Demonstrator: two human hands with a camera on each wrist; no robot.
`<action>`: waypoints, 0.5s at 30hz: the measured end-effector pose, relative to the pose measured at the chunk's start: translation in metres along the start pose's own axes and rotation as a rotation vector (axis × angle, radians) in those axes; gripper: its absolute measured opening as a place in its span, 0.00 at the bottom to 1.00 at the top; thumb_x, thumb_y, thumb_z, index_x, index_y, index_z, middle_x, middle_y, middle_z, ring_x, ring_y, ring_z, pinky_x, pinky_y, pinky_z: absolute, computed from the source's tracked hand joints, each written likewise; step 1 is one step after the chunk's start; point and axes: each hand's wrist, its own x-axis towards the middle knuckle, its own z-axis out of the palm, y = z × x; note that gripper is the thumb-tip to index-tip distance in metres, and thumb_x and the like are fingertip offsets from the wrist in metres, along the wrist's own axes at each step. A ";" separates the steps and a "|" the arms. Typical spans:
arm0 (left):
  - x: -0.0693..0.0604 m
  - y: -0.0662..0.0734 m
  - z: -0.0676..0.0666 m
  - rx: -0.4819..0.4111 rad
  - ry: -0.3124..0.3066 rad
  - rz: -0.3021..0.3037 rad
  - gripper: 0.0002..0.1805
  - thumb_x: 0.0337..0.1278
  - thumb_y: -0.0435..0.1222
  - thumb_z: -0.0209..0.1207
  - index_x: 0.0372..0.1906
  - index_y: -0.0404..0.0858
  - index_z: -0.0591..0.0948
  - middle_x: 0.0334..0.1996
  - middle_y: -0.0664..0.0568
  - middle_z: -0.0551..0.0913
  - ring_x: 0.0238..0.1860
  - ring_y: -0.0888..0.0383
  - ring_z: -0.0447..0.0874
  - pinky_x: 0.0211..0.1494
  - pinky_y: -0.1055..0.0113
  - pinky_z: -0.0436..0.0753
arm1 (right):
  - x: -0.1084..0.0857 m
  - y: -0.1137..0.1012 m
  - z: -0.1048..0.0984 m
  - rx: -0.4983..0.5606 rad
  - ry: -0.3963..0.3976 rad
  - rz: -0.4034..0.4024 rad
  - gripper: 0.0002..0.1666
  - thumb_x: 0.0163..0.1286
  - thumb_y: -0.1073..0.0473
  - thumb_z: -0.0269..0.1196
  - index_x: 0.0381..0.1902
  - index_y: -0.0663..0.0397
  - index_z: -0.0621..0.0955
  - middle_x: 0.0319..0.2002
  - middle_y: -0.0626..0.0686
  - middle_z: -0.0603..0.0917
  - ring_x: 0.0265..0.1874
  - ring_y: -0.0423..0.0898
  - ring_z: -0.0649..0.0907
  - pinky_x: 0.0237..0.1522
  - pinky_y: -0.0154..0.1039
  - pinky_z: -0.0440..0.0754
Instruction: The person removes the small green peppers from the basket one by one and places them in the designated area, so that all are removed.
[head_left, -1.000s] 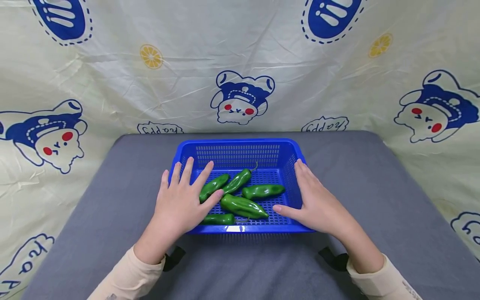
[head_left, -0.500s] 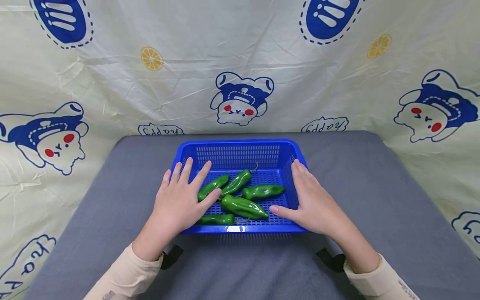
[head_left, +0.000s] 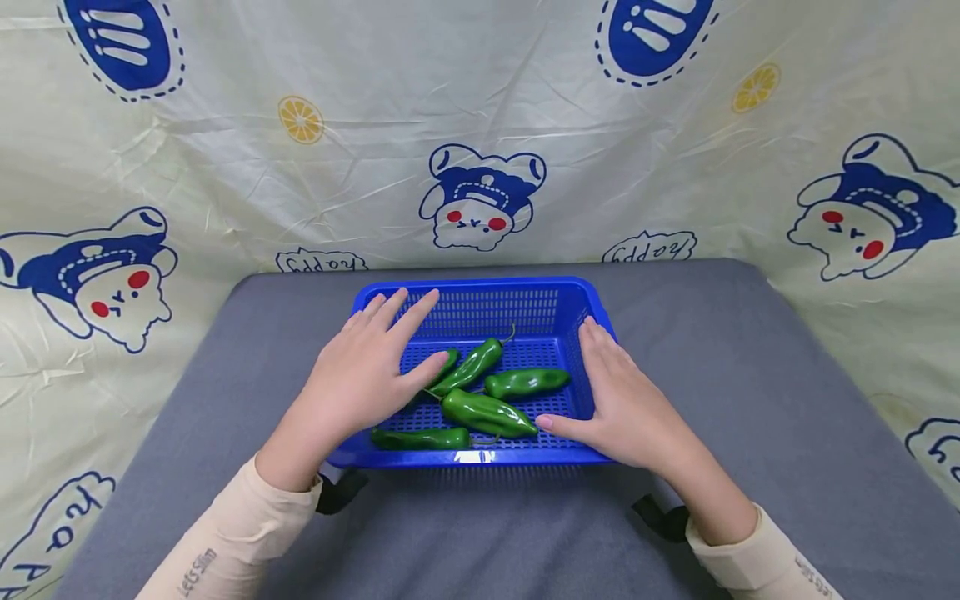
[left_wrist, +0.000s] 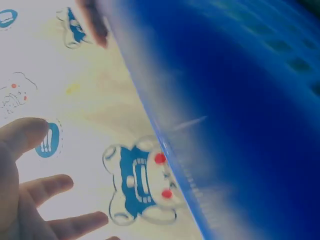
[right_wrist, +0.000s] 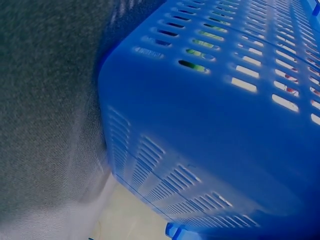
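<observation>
Cartoon-printed cloth (head_left: 360,192) behind; grey-covered table (head_left: 750,375) in front. Blue basket (head_left: 420,457) sits on the table, centred between the hands, slotted walls, long side toward the person. Five green peppers (head_left: 487,414) visible on its floor, one partly hidden by the left hand (head_left: 360,375). Left hand: released, fingers spread above the basket's left side. Right hand (head_left: 630,408): released, fingers straight along the right wall; contact cannot be told. Cream sleeves (head_left: 247,517) on both arms.
</observation>
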 end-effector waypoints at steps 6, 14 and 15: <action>0.008 0.007 -0.015 -0.102 -0.054 0.107 0.42 0.63 0.59 0.57 0.78 0.62 0.53 0.77 0.49 0.59 0.77 0.45 0.57 0.70 0.35 0.66 | 0.000 0.000 0.001 -0.001 -0.010 -0.001 0.77 0.51 0.15 0.57 0.80 0.57 0.40 0.81 0.56 0.39 0.79 0.62 0.48 0.73 0.68 0.54; 0.034 0.005 -0.025 -0.415 -0.086 0.308 0.44 0.60 0.50 0.65 0.77 0.60 0.56 0.76 0.58 0.61 0.75 0.54 0.61 0.75 0.49 0.66 | 0.000 0.000 -0.001 0.006 -0.016 -0.005 0.77 0.52 0.18 0.61 0.80 0.57 0.39 0.81 0.56 0.39 0.79 0.63 0.48 0.73 0.68 0.53; 0.039 0.003 -0.023 -0.482 -0.094 0.334 0.44 0.59 0.48 0.66 0.77 0.58 0.57 0.75 0.59 0.62 0.74 0.54 0.63 0.75 0.51 0.66 | 0.000 0.000 -0.001 0.007 -0.019 -0.005 0.77 0.52 0.18 0.61 0.80 0.57 0.39 0.81 0.56 0.39 0.79 0.63 0.48 0.73 0.68 0.53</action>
